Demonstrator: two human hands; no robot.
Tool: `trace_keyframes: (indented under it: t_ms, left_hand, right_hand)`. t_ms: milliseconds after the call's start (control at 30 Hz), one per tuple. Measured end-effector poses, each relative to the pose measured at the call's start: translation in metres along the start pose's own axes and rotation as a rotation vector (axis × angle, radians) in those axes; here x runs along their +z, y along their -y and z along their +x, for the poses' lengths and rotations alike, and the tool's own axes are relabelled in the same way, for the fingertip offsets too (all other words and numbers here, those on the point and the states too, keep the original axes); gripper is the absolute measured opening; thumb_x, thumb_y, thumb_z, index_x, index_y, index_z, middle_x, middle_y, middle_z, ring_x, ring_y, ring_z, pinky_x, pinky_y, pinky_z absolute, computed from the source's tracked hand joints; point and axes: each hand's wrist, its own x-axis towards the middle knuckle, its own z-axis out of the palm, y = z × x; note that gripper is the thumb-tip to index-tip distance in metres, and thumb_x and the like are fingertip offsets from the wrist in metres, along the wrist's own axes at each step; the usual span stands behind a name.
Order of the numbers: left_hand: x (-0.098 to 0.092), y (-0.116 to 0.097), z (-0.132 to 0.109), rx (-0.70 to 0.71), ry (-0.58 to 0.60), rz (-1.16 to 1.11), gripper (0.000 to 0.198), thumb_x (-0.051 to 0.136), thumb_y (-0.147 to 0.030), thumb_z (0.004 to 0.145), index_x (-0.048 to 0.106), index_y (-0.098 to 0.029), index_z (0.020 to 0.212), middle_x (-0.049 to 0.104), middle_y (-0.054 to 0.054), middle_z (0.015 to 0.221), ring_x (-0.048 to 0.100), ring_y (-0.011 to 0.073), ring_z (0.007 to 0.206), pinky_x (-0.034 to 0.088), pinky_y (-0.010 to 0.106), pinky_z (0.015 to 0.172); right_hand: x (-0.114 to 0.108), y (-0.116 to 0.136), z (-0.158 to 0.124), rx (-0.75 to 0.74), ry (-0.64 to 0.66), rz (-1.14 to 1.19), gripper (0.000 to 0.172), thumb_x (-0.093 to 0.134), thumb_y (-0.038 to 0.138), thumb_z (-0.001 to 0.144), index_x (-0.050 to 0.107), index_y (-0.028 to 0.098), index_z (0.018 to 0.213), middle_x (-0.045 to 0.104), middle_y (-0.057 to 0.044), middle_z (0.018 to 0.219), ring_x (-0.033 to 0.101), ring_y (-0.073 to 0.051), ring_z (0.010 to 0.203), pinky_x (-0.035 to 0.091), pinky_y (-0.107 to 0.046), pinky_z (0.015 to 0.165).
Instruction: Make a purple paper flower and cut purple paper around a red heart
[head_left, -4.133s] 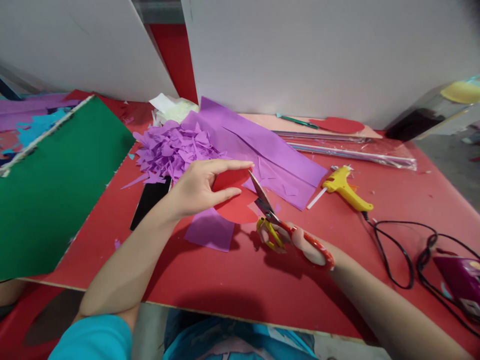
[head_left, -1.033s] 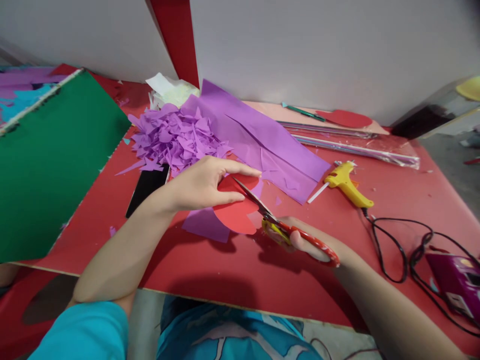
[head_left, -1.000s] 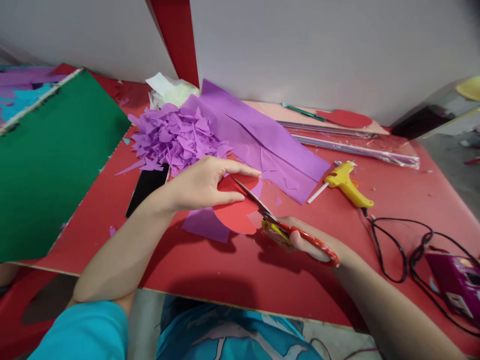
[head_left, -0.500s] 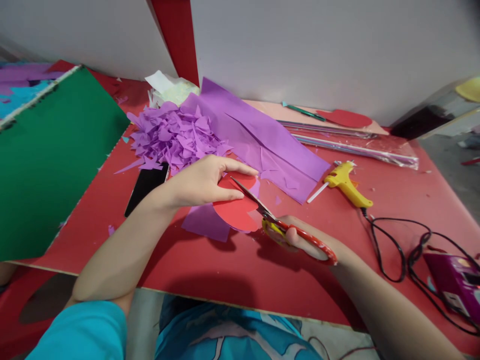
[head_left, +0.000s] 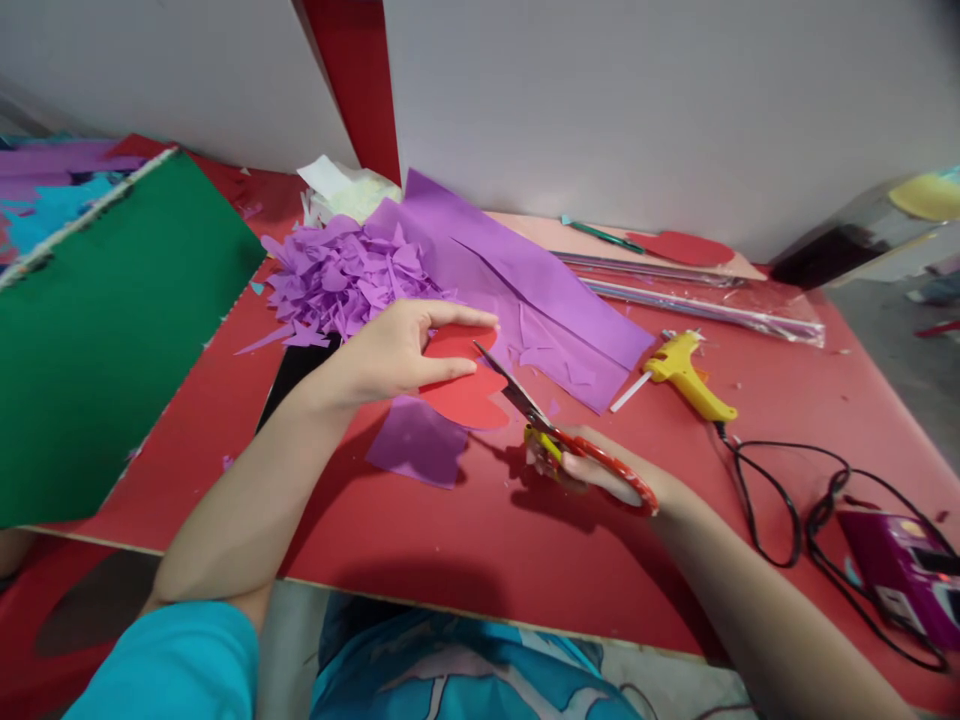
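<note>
My left hand pinches a red paper shape with a purple sheet under it, just above the red table. My right hand grips scissors with red and yellow handles. The blades point up and left, with their tips at the red shape's upper right edge beside my left fingers. The blades look nearly shut.
A heap of purple paper scraps and a large purple sheet lie behind my hands. A yellow glue gun with black cord sits right, a black phone left, a green board far left.
The scissors have cut further into the red and purple paper, and the red shape has a notch at its right edge now. My left hand has turned the paper slightly.
</note>
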Motion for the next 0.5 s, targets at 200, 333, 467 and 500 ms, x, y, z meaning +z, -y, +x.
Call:
trace_keyframes:
  t_ms: [200,333,467,500]
  left_hand:
    - [-0.003,0.003,-0.001,0.019,-0.288,0.076,0.044,0.065,-0.021,0.074,0.059,-0.017,0.118,0.062,0.006,0.121,0.057,0.0226,0.112,0.044,0.037,0.101]
    - [0.008,0.004,-0.001,0.032,-0.310,0.051,0.045,0.062,-0.023,0.077,0.056,-0.018,0.122,0.061,0.007,0.124,0.056,0.0219,0.114,0.042,0.038,0.103]
    - [0.029,0.005,-0.002,0.080,-0.147,0.041,0.045,0.061,-0.023,0.077,0.056,-0.017,0.121,0.061,0.008,0.124,0.057,0.0207,0.114,0.043,0.036,0.103]
    - [0.035,0.006,-0.003,0.093,-0.103,0.048,0.044,0.061,-0.022,0.077,0.057,-0.018,0.121,0.061,0.008,0.123,0.057,0.0204,0.114,0.043,0.036,0.102]
  right_hand:
    - [-0.001,-0.010,0.007,-0.039,-0.187,0.281,0.040,0.052,0.056,0.081,0.052,0.016,0.085,0.047,0.001,0.068,0.039,-0.008,0.048,0.030,-0.022,0.043]
    - [0.006,-0.008,0.018,-0.081,-0.408,0.399,0.031,0.059,0.049,0.078,0.049,0.019,0.078,0.054,-0.002,0.073,0.050,-0.012,0.057,0.038,-0.024,0.046]
    - [0.016,-0.005,0.026,-0.096,-0.582,0.456,0.028,0.059,0.048,0.078,0.050,0.021,0.076,0.059,-0.004,0.078,0.056,-0.016,0.067,0.043,-0.027,0.049]
    - [0.018,-0.005,0.028,-0.090,-0.621,0.463,0.029,0.060,0.048,0.077,0.049,0.021,0.076,0.058,-0.004,0.078,0.056,-0.016,0.067,0.043,-0.027,0.048]
